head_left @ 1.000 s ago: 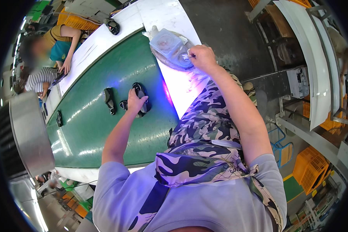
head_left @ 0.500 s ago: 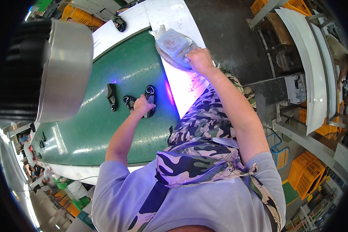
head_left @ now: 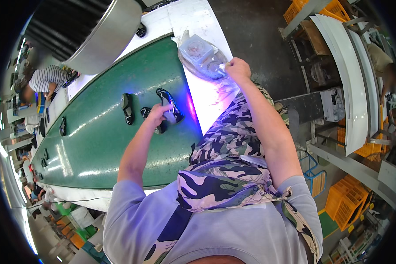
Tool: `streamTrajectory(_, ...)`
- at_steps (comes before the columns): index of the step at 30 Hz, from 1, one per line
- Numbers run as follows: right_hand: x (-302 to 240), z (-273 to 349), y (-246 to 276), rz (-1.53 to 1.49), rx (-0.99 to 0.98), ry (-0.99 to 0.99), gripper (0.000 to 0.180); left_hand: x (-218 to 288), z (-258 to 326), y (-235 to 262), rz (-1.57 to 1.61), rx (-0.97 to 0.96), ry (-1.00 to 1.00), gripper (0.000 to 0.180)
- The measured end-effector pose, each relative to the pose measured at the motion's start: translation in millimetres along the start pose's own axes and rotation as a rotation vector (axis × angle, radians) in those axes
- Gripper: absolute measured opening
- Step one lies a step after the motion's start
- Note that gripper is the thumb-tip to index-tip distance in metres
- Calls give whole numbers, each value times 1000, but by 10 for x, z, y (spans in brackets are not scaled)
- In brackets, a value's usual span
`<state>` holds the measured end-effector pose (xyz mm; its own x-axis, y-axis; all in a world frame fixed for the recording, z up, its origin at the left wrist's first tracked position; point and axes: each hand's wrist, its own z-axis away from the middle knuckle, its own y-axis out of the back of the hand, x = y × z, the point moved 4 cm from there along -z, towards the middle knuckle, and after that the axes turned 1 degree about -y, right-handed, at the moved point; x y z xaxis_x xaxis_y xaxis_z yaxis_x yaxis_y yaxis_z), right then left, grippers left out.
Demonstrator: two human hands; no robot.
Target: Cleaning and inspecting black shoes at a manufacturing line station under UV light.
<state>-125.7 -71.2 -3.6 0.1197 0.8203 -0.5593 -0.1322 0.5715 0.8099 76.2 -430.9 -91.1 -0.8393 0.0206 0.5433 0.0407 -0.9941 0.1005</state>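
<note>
Left hand [head_left: 157, 115] fingers grip a glossy black part [head_left: 171, 105] on the green belt [head_left: 97, 141]. Right hand [head_left: 237, 69] fingers pinch a clear plastic bag [head_left: 200, 55] on the white table [head_left: 207, 94]

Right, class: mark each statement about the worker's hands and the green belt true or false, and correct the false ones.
1. The left hand grips a glossy black part over the green belt. True.
2. The right hand rests on a clear plastic bag. True.
3. The plastic bag lies in the middle of the green belt. False: it lies on the white ledge beside the belt.
4. The belt carries no other parts. False: another black part lies just left of the held one, and more sit farther along.
5. Both hands hold the same part. False: they are apart, each on a different thing.
</note>
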Motion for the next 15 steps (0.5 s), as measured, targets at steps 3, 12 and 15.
streamTrajectory(3, 211, 33, 146, -77, 153, -120, 21, 283, 226, -239, 658, -232, -292, 47)
streamTrajectory(12, -14, 454, 524, -1145, -132, -146, 22, 1430, 1383, -828, -196, 222, -1377, 59)
streamTrajectory(15, -491, 637, 795, -1157, -82, 169, 24, 1816, 1841, -878, -489, 293, -1740, 57)
